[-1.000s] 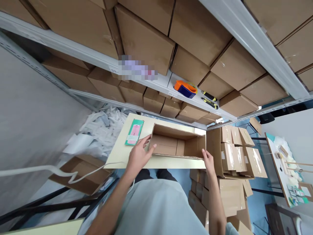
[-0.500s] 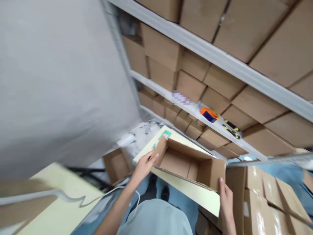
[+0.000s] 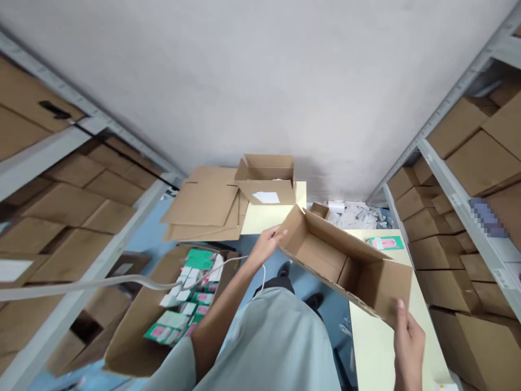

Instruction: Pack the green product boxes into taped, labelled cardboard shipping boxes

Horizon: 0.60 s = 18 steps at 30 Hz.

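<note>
Both ends of an open cardboard box (image 3: 345, 262), gripped by left hand (image 3: 264, 244) and right hand (image 3: 409, 335), shelf label (image 3: 504, 278) unreadable

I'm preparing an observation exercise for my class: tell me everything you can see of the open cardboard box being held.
The cardboard box is long, brown and open-topped, with plain inner walls, a seam line across its inside and a panel at each end. It tilts, its right end lower in the view. The left grip holds its left end, the right grip its right. It appears above the blue floor and partly before the pale table; whether it touches the table cannot be told.
</note>
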Available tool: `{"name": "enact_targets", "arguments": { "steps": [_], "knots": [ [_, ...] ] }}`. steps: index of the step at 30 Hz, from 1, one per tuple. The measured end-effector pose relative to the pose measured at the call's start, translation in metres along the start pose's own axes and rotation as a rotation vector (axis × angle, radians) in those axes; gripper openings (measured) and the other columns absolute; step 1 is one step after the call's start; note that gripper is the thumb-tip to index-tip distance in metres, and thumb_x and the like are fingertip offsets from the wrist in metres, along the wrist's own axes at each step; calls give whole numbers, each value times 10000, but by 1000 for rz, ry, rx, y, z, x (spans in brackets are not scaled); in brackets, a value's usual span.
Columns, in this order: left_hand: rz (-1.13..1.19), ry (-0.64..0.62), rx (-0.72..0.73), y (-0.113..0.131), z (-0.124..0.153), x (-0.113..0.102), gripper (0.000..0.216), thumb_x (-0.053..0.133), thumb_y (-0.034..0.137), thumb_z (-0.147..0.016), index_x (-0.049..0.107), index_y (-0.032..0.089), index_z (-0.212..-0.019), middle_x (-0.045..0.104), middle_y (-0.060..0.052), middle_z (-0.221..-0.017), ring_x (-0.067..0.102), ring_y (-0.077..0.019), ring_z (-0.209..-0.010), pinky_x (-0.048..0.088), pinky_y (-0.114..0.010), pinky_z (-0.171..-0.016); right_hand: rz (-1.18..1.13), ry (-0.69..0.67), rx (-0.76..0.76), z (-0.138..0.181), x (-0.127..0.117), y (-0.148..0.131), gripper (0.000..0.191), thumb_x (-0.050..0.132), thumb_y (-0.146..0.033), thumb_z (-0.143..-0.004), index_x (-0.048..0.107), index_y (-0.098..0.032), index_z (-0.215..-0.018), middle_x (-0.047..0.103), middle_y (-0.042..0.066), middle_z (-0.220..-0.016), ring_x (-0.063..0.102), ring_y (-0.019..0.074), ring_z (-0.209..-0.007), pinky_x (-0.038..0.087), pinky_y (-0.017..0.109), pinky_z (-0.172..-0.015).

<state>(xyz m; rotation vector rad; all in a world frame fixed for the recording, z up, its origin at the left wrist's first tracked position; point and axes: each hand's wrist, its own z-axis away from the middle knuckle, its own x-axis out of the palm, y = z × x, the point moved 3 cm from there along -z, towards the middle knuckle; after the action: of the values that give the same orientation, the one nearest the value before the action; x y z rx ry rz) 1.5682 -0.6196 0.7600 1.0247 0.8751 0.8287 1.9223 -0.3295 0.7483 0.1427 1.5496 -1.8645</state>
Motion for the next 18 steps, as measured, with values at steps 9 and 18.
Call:
{"name": "enact_targets", "arguments": {
  "steps": [9,18],
  "knots": [
    [84,391,-28,-58,0,-174,700,738,732,-800,812,167,-1207,845,-112,-1199,717,-365,-1263,539,-457,-1130,15,-307,-332,-1,184,-119,747,582,-950,-854,510,-231,-663,513,-1,-639,457,181,-692,393,301,-623],
    [22,496,-27,-97,-66,-299,434,592,567,-926,761,187,-1048,769,-33,-941,681,-252,-974,526,-319,-901,114,-371,-451,6,352,-195,810,561,-1002,-814,622,-202,-701,522,-5,-603,523,193,-709,486,307,-672]
  ]
}}
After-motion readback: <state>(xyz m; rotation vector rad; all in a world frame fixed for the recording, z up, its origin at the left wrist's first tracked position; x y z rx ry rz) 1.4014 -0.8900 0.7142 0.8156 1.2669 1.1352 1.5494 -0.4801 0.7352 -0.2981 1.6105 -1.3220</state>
